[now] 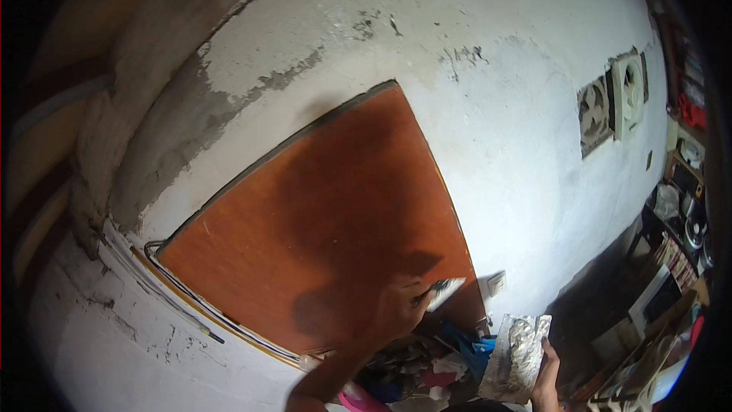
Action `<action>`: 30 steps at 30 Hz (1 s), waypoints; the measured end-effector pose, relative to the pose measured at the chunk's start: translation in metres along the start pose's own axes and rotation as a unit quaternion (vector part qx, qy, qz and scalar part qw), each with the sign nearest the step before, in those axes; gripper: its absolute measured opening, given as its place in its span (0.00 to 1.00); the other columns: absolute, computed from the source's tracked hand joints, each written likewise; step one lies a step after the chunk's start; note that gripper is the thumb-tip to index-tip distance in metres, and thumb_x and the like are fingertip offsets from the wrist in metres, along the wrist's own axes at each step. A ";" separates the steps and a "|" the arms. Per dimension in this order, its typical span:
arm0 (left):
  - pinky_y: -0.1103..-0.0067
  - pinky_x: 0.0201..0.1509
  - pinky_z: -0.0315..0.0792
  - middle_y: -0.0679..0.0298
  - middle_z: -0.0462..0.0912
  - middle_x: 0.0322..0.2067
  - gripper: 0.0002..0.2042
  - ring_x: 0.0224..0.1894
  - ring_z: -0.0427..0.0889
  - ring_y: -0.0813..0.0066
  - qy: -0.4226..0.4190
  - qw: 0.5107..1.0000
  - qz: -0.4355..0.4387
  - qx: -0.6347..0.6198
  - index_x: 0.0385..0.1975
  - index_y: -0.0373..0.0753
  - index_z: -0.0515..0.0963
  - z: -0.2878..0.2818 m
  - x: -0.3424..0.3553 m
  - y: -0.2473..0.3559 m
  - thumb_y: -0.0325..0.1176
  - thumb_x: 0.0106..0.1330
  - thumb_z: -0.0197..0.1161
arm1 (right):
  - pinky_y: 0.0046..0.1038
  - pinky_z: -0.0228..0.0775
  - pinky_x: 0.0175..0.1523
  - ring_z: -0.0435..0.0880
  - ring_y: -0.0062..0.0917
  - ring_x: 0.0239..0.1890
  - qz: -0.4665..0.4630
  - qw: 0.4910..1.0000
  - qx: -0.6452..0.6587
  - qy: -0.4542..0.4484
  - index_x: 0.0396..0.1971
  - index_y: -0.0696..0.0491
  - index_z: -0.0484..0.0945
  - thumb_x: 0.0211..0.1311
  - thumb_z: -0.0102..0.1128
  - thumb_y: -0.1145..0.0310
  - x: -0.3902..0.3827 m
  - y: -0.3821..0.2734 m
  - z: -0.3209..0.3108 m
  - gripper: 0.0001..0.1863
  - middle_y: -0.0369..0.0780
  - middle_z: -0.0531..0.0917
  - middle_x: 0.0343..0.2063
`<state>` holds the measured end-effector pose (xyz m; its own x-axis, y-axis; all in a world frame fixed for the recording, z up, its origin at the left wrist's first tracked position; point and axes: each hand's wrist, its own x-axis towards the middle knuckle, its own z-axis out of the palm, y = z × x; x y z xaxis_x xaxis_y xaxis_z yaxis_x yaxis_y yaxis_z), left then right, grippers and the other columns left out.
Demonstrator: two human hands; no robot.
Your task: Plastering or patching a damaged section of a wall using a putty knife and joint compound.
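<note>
In my left hand [400,307] is a putty knife [447,292] with a pale, plaster-smeared blade. The fingers are closed round its handle, in front of the lower part of an orange-brown door panel [244,236]. Lower right, my right hand [546,378] grips the edge of a flat plaster board [499,366]. A thick lump of wet white plaster [524,345] lies on that board. The blade is apart from both the board and the wall.
White wall [503,152] with rough grey patches surrounds the panel. A wall socket [496,284] sits beside its right edge. Cables [183,307] run along the lower left. Cloths and clutter [412,366] lie below; loaded shelves [686,214] stand far right, near vent blocks [595,114].
</note>
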<state>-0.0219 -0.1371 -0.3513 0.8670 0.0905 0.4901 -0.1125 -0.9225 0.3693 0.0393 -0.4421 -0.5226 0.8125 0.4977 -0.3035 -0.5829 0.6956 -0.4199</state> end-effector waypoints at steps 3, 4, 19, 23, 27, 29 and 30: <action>0.74 0.41 0.73 0.62 0.81 0.39 0.09 0.41 0.79 0.69 0.109 0.865 -0.278 -0.403 0.40 0.38 0.80 0.083 -0.082 -0.048 0.27 0.61 0.63 | 0.36 0.72 0.55 0.81 0.36 0.48 0.021 1.000 0.010 0.007 0.56 0.58 0.70 0.66 0.46 0.54 -0.008 0.002 -0.005 0.26 0.45 0.80 0.48; 0.74 0.41 0.73 0.62 0.81 0.39 0.09 0.41 0.79 0.69 0.098 0.861 -0.286 -0.409 0.40 0.38 0.80 0.100 -0.104 -0.057 0.27 0.61 0.63 | 0.35 0.72 0.55 0.81 0.35 0.48 0.026 0.999 0.022 0.009 0.56 0.58 0.70 0.67 0.46 0.54 -0.014 -0.001 -0.005 0.26 0.45 0.80 0.48; 0.82 0.45 0.72 0.64 0.82 0.37 0.14 0.38 0.78 0.80 0.115 0.803 -0.379 -0.446 0.46 0.32 0.76 0.088 -0.105 0.015 0.28 0.62 0.65 | 0.36 0.65 0.61 0.75 0.36 0.56 0.106 0.991 -0.064 0.042 0.62 0.59 0.63 0.69 0.45 0.54 0.024 -0.010 0.026 0.29 0.47 0.74 0.56; 0.83 0.44 0.72 0.64 0.83 0.34 0.09 0.36 0.79 0.81 -0.052 0.807 -0.410 -0.423 0.40 0.30 0.79 0.084 -0.096 0.023 0.27 0.62 0.63 | 0.36 0.64 0.62 0.74 0.37 0.57 0.106 0.990 -0.078 0.047 0.63 0.59 0.61 0.69 0.44 0.55 0.007 -0.008 0.032 0.30 0.48 0.74 0.56; 0.84 0.44 0.72 0.63 0.84 0.34 0.09 0.36 0.79 0.81 -0.095 0.712 -0.454 -0.527 0.40 0.29 0.79 0.094 -0.111 0.030 0.25 0.61 0.62 | 0.37 0.64 0.62 0.74 0.37 0.57 0.103 0.989 -0.081 0.070 0.64 0.59 0.60 0.69 0.43 0.55 -0.006 -0.004 0.025 0.30 0.47 0.73 0.57; 0.84 0.44 0.72 0.63 0.84 0.34 0.10 0.36 0.80 0.81 -0.105 0.716 -0.453 -0.521 0.40 0.29 0.79 0.091 -0.114 0.028 0.25 0.61 0.62 | 0.37 0.64 0.63 0.74 0.37 0.57 0.077 0.988 -0.098 0.093 0.63 0.59 0.61 0.70 0.43 0.57 -0.009 -0.004 0.029 0.28 0.47 0.73 0.57; 0.84 0.44 0.72 0.63 0.84 0.34 0.10 0.35 0.80 0.81 -0.110 0.723 -0.447 -0.514 0.41 0.29 0.79 0.088 -0.114 0.026 0.25 0.61 0.62 | 0.37 0.64 0.63 0.74 0.37 0.57 0.075 0.987 -0.098 0.099 0.63 0.59 0.61 0.70 0.43 0.57 -0.009 -0.004 0.028 0.28 0.47 0.73 0.57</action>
<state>-0.0808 -0.2048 -0.4669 0.8596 0.3126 -0.4041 0.3376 0.2463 0.9085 0.0343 -0.4354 -0.4938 0.7117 0.4636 -0.5278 -0.7020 0.4989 -0.5083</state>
